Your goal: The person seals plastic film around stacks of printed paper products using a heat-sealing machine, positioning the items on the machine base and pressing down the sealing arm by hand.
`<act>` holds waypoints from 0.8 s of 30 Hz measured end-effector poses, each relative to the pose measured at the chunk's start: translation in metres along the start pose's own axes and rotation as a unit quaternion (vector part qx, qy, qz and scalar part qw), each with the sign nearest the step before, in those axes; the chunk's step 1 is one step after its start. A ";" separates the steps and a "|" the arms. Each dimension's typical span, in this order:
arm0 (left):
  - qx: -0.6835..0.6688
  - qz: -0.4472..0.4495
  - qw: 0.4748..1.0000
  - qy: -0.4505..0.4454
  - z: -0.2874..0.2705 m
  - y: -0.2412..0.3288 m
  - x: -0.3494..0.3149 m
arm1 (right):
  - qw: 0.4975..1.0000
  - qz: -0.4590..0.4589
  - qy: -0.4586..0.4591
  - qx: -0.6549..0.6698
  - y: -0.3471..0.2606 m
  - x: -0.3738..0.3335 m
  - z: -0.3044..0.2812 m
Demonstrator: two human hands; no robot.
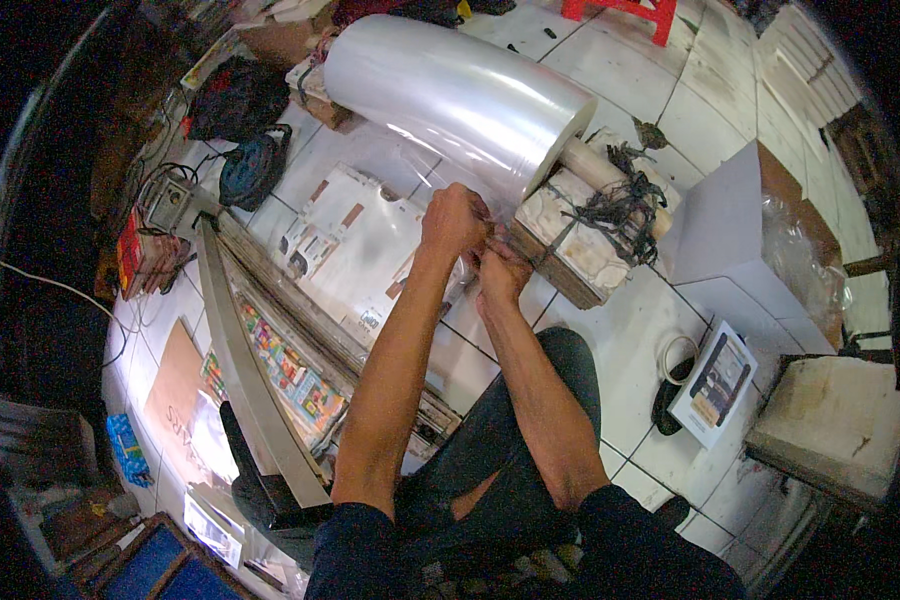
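Note:
A large roll of clear plastic film (450,90) lies across the upper middle on a core. The core's near end rests on a block (570,230) bound with black strips. At the roll's lower edge my left hand (455,218) is closed on the plastic film. Just beside it, lower and to the right, my right hand (503,275) is closed too, with its fingers close to the left ones and pinching the same film. The fingertips are partly hidden. A thin sheet of film stretches from the roll over a flattened white carton (355,250).
A long bar-shaped heat sealer (260,370) stands at my left, colourful printed sheets (290,375) beside it. On the right are a white box (730,240) with clear plastic inside, a flat printed box (715,385), a tape ring (678,358) and a pale block (830,425).

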State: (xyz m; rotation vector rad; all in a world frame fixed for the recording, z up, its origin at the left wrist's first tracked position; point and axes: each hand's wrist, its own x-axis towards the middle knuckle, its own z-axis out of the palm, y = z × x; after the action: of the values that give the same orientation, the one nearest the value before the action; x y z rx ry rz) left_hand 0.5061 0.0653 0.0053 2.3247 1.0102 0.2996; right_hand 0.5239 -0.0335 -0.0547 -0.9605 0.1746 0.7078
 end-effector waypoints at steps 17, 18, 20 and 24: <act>-0.022 -0.128 0.988 0.085 0.007 0.005 0.004 | 0.997 0.079 0.001 0.014 -0.019 -0.018 0.004; -0.019 -0.119 0.986 0.117 0.007 0.006 0.005 | 0.996 0.085 0.002 0.018 -0.019 -0.018 0.004; -0.015 -0.116 0.982 0.148 0.006 0.007 0.004 | 0.996 0.089 0.000 0.012 -0.017 -0.018 0.004; -0.051 0.020 0.982 0.179 0.009 0.005 -0.007 | 0.996 0.075 -0.026 -0.030 -0.010 -0.019 0.002</act>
State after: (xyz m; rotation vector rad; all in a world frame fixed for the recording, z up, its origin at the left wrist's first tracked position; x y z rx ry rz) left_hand 0.5083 0.0538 0.0016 2.2448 1.0855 0.7900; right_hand 0.5152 -0.0447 -0.0379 -0.9930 0.1814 0.8800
